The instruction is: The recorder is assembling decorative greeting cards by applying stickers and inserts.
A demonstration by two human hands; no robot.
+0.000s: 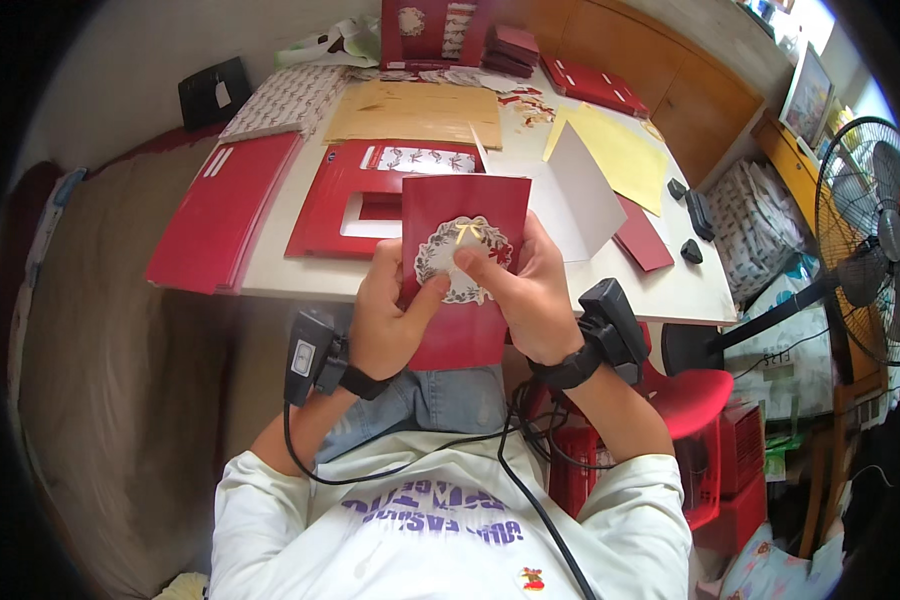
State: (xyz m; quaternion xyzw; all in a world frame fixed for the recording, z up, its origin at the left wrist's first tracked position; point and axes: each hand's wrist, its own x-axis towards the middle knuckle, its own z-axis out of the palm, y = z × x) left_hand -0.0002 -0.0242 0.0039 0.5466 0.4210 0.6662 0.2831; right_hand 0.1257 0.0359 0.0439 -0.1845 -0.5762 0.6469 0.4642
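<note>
Both hands hold a red folded card (465,337) upright above the table's front edge. A paper wreath cutout (461,283) with a yellow bow and a red bow lies on the card's face. My left hand (390,315) grips the card's left side, its thumb on the wreath's lower left. My right hand (536,292) grips the right side, its thumb across the wreath's middle. The fingers behind the card are hidden. Behind it lies a red sheet with a cut-out window (322,202), and a folded white card (581,195) stands to the right.
Red folders (217,217) and patterned sheets (289,101) are stacked at the left of the white table (645,296). A brown board (412,112), yellow paper (615,157), paper scraps (532,109) and small black objects (697,215) lie farther back or right. A fan (870,232) stands at the right.
</note>
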